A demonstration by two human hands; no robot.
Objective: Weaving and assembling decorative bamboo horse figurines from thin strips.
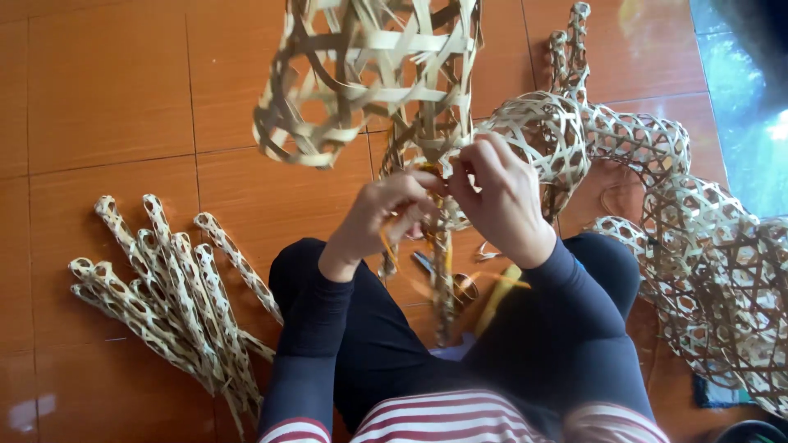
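Bamboo lattice frame hangs overhead. Left hand and right hand pinch its strips together, steadying the weave above woven tubes.

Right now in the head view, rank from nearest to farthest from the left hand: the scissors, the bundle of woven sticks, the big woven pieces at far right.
1. Scissors, just below the left hand.
2. Bundle of woven sticks, on the floor at left.
3. Big woven pieces, far right.

Soft daylight falls evenly on the floor before me, with pale glare at the far right corner. Shadows are faint. My hands and the weave near them are slightly motion-blurred; the edges bend a little.
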